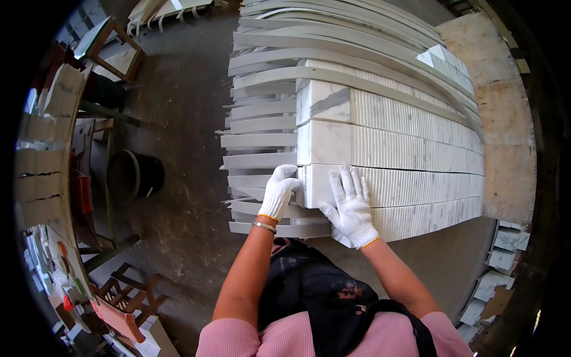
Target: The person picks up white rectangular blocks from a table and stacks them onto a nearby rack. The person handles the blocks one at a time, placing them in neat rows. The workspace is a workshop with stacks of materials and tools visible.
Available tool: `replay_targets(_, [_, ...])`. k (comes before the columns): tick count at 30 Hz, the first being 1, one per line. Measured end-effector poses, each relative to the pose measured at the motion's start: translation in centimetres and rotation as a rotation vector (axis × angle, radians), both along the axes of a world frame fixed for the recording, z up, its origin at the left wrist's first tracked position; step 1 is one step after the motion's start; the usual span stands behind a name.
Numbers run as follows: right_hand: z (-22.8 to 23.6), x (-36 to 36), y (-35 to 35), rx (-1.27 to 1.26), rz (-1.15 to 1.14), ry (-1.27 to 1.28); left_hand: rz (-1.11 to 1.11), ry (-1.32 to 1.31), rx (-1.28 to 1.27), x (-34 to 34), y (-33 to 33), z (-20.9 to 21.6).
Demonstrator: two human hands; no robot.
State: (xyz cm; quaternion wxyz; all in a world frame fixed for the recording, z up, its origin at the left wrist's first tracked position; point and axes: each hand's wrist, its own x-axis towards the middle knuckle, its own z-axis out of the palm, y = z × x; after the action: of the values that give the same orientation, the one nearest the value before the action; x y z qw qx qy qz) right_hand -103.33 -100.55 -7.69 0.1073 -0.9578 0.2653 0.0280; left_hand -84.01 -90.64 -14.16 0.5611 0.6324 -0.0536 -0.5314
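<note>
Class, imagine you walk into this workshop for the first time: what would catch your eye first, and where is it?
First, the big stack of white grey-veined marble slabs filling the upper middle, thin curved strips fanning out at its left. Next, two white-gloved hands at its near edge: the left hand on the end corner, the right hand flat on top. A dark bucket stands on the floor at left.

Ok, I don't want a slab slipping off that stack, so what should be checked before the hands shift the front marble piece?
1. Left hand gloved and on the end face of the front marble slab: ok.
2. Right hand flat on the slab's top, fingers spread: ok.
3. Slab ends flush with the stacked slabs behind: ok, roughly aligned.
4. Loose curved strips lying left of the stack, clear of the fingers: cannot tell.
5. Floor near the black bucket free underfoot: cannot tell.
</note>
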Motion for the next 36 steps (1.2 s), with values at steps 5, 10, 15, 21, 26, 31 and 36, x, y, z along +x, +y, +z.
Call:
replay_targets(5, [-0.2,-0.1,0.1,-0.038,0.024,0.027,0.051,-0.151,-0.061,-1.7,-0.1,-1.4])
replay_targets(10, [-0.4,-0.2,-0.1,-0.031,0.021,0.028,0.085,-0.743,-0.028,-4.3,-0.5,-0.9])
replay_targets(15, [-0.4,-0.2,0.0,-0.031,0.015,0.000,0.228,-0.613,-0.191,-5.0,0.0,-3.4])
replay_targets(21, [-0.6,-0.3,0.0,-0.037,0.023,-0.069,0.087,-0.938,-0.232,-3.3,-0.2,-3.8])
replay_targets(26, [-1.0,-0.3,-0.1,-0.072,0.035,-0.083,-0.080,-1.176,-0.123,-2.1,-0.4,-3.3])
replay_targets(31, [-1.4,-0.6,-0.3,-0.097,0.088,-0.059,-0.138,-1.216,-0.049,-1.6,-0.6,-3.3])
replay_targets(36, [-0.5,-0.1,-0.2,-0.043,0.101,-0.053,-0.085,-1.112,-0.082,-1.6,-0.2,-3.6])
